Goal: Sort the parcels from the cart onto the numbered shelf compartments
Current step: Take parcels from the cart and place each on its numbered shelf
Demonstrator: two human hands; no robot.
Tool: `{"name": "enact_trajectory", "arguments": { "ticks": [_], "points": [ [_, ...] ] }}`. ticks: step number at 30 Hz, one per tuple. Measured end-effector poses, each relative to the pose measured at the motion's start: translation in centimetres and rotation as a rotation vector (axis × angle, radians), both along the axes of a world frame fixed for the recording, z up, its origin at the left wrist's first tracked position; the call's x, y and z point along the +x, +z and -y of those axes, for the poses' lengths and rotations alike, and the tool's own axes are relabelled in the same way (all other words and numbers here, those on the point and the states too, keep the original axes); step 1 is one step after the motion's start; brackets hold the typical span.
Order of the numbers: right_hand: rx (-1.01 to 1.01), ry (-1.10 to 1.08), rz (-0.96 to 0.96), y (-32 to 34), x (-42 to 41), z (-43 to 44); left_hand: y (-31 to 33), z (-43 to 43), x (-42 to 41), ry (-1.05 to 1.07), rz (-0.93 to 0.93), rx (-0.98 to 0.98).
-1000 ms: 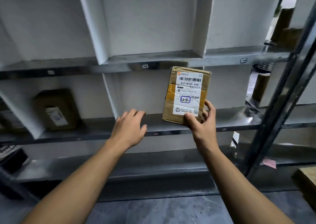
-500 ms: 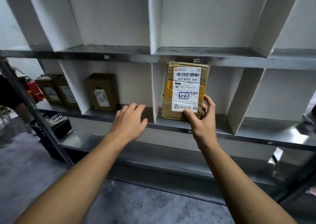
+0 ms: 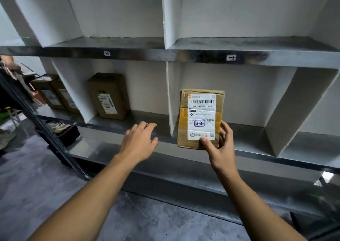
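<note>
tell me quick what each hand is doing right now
Left hand: open, fingers relaxed, holding nothing.
Right hand: grips the labelled parcel by its bottom corner.

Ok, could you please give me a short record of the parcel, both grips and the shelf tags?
parcel: brown, label marked 2-2, upright at the shelf edge
right grip: holds the parcel's lower right, thumb on its front
left grip: open, empty, by the shelf edge
tags: 1-2 and 1-3 on the upper shelf
box: one in the compartment left of the parcel
</note>
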State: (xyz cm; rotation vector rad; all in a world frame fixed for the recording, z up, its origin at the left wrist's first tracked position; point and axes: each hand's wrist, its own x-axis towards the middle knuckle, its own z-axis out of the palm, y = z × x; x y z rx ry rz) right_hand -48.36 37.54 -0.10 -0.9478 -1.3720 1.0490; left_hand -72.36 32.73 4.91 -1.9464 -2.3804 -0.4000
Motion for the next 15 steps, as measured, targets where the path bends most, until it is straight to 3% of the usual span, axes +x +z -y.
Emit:
{"name": "enact_trajectory", "arguments": {
  "ticks": [11, 15],
  "points": [
    [0.016, 0.272, 0.113, -3.0, -9.1, -0.5, -3.9, 0.6, -9.2, 0.187, -0.034, -0.124],
    [-0.005, 0.267, 0.131, -3.4, -13.3, -0.9, -4.6, 0.7, -13.3, 0.179, -0.041, -0.139]
  ]
}}
